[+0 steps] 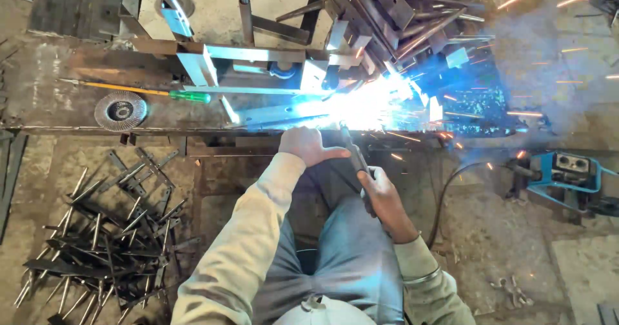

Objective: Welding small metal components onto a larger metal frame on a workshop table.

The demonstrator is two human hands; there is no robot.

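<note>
You are mid-weld: your right hand [382,196] grips the welding torch [353,152] at the bright arc on the metal strip [271,113], your left hand [308,146], loosely curled, steadies it, so keep the tip steady.

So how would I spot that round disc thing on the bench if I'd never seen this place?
Start at the long rusty steel workbench running across the top of the view. Follow it to its left end, away from the bright welding sparks. There, just below the green-handled screwdriver, lies the flap disc: flat, grey, ringed with overlapping abrasive flaps around a dark centre hole, the only round thing among straight metal pieces.
</note>
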